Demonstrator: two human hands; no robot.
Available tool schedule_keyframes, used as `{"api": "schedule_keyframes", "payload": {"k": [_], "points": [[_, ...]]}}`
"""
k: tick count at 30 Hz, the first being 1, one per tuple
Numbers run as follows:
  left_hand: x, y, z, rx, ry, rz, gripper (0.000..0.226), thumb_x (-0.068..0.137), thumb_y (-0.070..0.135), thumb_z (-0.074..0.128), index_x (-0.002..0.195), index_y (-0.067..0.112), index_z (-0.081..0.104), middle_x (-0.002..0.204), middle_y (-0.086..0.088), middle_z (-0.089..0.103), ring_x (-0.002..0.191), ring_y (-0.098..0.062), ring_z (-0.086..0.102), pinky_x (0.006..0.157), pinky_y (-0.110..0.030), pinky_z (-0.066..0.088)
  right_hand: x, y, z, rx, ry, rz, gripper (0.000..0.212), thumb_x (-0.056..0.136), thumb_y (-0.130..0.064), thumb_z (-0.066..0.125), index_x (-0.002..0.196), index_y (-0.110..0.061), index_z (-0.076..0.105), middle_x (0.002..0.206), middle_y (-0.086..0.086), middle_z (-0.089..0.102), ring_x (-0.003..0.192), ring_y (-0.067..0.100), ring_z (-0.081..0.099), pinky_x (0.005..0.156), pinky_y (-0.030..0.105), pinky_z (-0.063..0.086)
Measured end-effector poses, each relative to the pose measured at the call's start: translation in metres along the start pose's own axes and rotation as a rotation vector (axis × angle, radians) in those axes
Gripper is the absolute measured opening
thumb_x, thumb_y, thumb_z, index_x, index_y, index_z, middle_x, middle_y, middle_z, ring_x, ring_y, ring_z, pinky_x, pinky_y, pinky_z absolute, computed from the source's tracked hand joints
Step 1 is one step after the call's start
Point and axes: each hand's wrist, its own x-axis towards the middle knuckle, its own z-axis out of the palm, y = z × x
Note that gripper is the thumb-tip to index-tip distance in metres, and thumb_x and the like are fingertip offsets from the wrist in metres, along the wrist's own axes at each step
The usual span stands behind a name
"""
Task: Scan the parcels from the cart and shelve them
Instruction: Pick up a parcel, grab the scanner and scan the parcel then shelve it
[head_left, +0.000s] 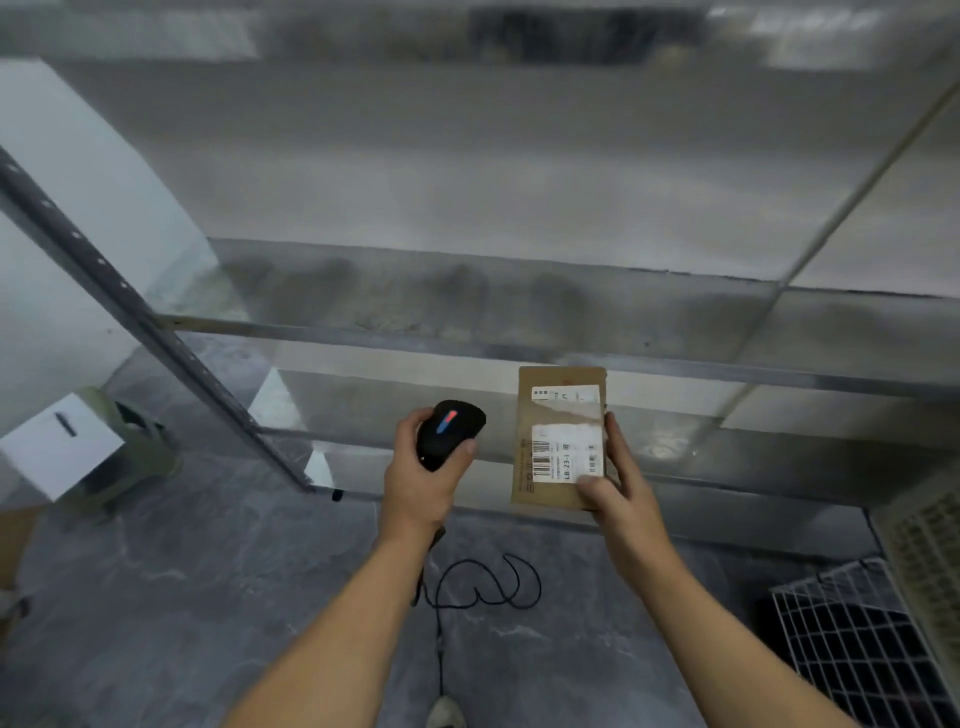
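– The parcel (561, 436): who has it, and how?

– The right hand's fingers (615, 436) run up its right edge, and the thumb presses on the near corner of the lower label. So the right hand (623, 499) pinches it by its near right corner. It is a flat brown card envelope, held upright in the air in front of the front edge of a low shelf (675, 366). It touches no shelf, and its labels face the person.

– And the other hand?

– The left hand's fingers (410, 421) are curled round a black scanner (449, 431), with the thumb on its side. The left hand (421, 478) holds it just beside the parcel's left edge, not touching. Its cable (483, 582) loops down toward the floor.

– Which step, then?

– Scanning, by the look of it. The scanner's head seems to point toward the shelf rather than at the barcode (540, 460). A strip on top glows red and blue, but what that signals cannot be told.

– What does the next move call for?

– Probably swinging the scanner's nose onto the barcode, or tilting the parcel toward it, with the thumb kept off the bars. Shelving comes after that, the parcel going in over the shelf's front edge. The wire cart (857, 649) stands to the person's right, and what it holds is not visible.
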Motion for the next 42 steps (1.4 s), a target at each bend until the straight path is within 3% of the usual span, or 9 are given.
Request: {"api": "schedule_keyframes", "payload": {"k": [4, 8, 10, 15, 18, 20, 27, 38, 42], "points": [[-0.024, 0.040, -0.006, -0.049, 0.029, 0.114, 0.048, 0.089, 0.022, 0.079, 0.127, 0.033, 0.052, 0.111, 0.016, 0.064, 0.092, 0.018, 0.061, 0.078, -0.004, 0.046, -0.013, -0.040, -0.008, -0.009, -0.021, -0.087, 0.077, 0.077, -0.022, 0.065, 0.131, -0.067, 0.035, 0.142, -0.015, 0.055, 0.124, 0.019, 0.061, 0.097, 0.039, 0.056], [-0.042, 0.081, -0.013, -0.135, 0.067, 0.218, 0.051, 0.075, 0.049, 0.075, 0.121, 0.044, 0.054, 0.115, 0.009, 0.067, 0.100, -0.017, 0.069, 0.090, -0.045, 0.059, -0.018, -0.077, -0.009, -0.042, -0.051, -0.189, 0.082, 0.071, -0.038, 0.073, 0.137, -0.064, 0.032, 0.140, -0.016, 0.055, 0.123, 0.017, 0.060, 0.092, 0.037, 0.058], [-0.047, 0.101, -0.018, -0.145, 0.065, 0.295, 0.049, 0.072, 0.052, 0.075, 0.117, 0.051, 0.055, 0.111, 0.007, 0.069, 0.094, -0.022, 0.070, 0.088, -0.052, 0.059, -0.019, -0.095, -0.011, -0.054, -0.066, -0.239, 0.089, 0.068, -0.044, 0.074, 0.143, -0.060, 0.029, 0.143, -0.010, 0.055, 0.124, 0.015, 0.060, 0.092, 0.037, 0.057], [-0.056, 0.149, -0.030, -0.142, 0.084, 0.470, 0.046, 0.068, 0.058, 0.072, 0.111, 0.059, 0.054, 0.102, 0.007, 0.071, 0.072, -0.026, 0.067, 0.072, -0.036, 0.060, -0.020, -0.142, -0.017, -0.095, -0.126, -0.344, 0.094, 0.071, -0.046, 0.075, 0.151, -0.054, 0.026, 0.146, -0.009, 0.053, 0.130, 0.012, 0.056, 0.102, 0.040, 0.053], [-0.065, 0.178, -0.036, -0.117, 0.070, 0.547, 0.047, 0.069, 0.060, 0.070, 0.112, 0.063, 0.052, 0.107, 0.020, 0.070, 0.082, -0.022, 0.070, 0.079, -0.044, 0.060, -0.020, -0.172, -0.021, -0.086, -0.103, -0.403, 0.096, 0.069, -0.044, 0.076, 0.150, -0.052, 0.025, 0.146, -0.009, 0.053, 0.127, 0.009, 0.057, 0.096, 0.032, 0.055], [-0.073, 0.194, -0.038, -0.089, 0.042, 0.593, 0.047, 0.069, 0.061, 0.069, 0.112, 0.064, 0.051, 0.107, 0.030, 0.067, 0.085, -0.016, 0.070, 0.081, -0.045, 0.060, -0.021, -0.190, -0.026, -0.105, -0.100, -0.445, 0.097, 0.070, -0.042, 0.076, 0.154, -0.047, 0.028, 0.148, -0.006, 0.052, 0.128, 0.011, 0.057, 0.098, 0.035, 0.055], [-0.089, 0.228, -0.048, -0.016, -0.069, 0.729, 0.053, 0.068, 0.057, 0.066, 0.118, 0.054, 0.049, 0.104, 0.022, 0.067, 0.084, -0.003, 0.066, 0.074, -0.015, 0.050, -0.020, -0.251, -0.040, -0.220, -0.157, -0.495, 0.092, 0.065, -0.042, 0.078, 0.148, -0.051, 0.038, 0.143, -0.002, 0.056, 0.125, 0.018, 0.060, 0.102, 0.044, 0.053], [-0.100, 0.251, -0.052, -0.005, -0.029, 0.808, 0.054, 0.065, 0.055, 0.065, 0.117, 0.050, 0.051, 0.108, 0.021, 0.065, 0.091, 0.002, 0.065, 0.074, -0.007, 0.046, -0.025, -0.317, -0.036, -0.422, -0.242, -0.542, 0.076, 0.073, -0.025, 0.073, 0.136, -0.055, 0.044, 0.142, -0.004, 0.054, 0.117, 0.012, 0.063, 0.096, 0.031, 0.055], [-0.101, 0.254, -0.050, 0.000, -0.002, 0.824, 0.054, 0.065, 0.055, 0.064, 0.117, 0.050, 0.051, 0.108, 0.022, 0.065, 0.090, 0.005, 0.065, 0.071, -0.006, 0.046, -0.028, -0.322, -0.032, -0.464, -0.272, -0.539, 0.071, 0.089, -0.018, 0.073, 0.141, -0.052, 0.037, 0.140, 0.002, 0.051, 0.113, 0.017, 0.064, 0.085, 0.030, 0.059]]}}
